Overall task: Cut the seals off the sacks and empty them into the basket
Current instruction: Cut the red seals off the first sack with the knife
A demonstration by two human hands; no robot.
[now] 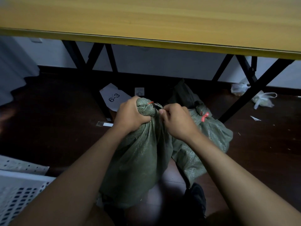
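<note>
Between the hands, the sack's (138, 154) gathered neck is gripped by the left hand (130, 115), steadying its red seal (150, 103) for the right hand (175, 119), clenched on something dark.

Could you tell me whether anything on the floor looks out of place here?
Yes: litter lies under the table. A paper marked 6-3, two knotted plastic bags by the right legs, and a white scrap are strewn about.

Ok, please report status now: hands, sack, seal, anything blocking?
Left hand grips neck of near sack. Right hand pinches at red seal; tool unclear. Second sack behind, sealed. Nothing blocking.
</note>
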